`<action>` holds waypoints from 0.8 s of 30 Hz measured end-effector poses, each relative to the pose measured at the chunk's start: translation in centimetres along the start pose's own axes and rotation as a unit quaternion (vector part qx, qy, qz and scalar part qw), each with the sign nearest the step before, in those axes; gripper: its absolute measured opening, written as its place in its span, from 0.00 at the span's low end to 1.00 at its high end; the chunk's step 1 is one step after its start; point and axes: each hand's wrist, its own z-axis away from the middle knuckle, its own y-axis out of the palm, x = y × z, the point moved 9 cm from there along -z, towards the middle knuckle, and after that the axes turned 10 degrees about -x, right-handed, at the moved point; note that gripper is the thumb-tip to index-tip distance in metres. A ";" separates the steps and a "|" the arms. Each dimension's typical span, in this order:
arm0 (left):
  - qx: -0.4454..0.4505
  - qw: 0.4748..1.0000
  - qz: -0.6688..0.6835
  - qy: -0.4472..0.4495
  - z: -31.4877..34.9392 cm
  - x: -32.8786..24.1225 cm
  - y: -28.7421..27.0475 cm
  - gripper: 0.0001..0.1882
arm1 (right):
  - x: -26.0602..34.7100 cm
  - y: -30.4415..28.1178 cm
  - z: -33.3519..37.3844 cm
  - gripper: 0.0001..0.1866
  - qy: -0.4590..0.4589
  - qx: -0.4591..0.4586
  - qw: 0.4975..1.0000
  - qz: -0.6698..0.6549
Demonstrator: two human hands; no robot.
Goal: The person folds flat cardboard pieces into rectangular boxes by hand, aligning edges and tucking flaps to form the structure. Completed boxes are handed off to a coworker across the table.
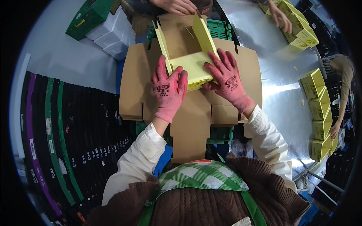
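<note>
A pale yellow carton (191,64) is partly folded up, with two side panels standing and its far side open. My left hand (169,92), in a pink glove, grips the carton's near left corner. On the near right corner, my right hand (229,79), gloved alike, presses with the thumb at the front and the fingers over the top edge. The carton rests on flattened brown cardboard (145,71). Parts of my fingertips are hidden against the carton.
Green crates (221,135) show beneath the cardboard. To the right runs a metal table (283,105) bearing rows of yellow cartons (319,113). Co-workers' hands (177,5) reach in from the far side and the right. Stacked black crates (94,147) stand at left.
</note>
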 end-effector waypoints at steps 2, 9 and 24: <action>0.018 0.994 -0.052 0.093 -0.9 -1.7 0.2 0.09 | -0.3 0.4 -0.2 0.33 -0.032 0.026 0.999 -0.006; 0.242 0.936 -0.048 0.253 0.1 -3.3 -1.0 0.18 | 4.9 -0.6 1.3 0.11 -0.064 0.058 0.994 -0.069; 0.844 0.499 0.065 -0.184 9.1 -2.5 5.7 0.39 | 2.4 4.8 11.2 0.55 0.362 0.089 0.886 -0.276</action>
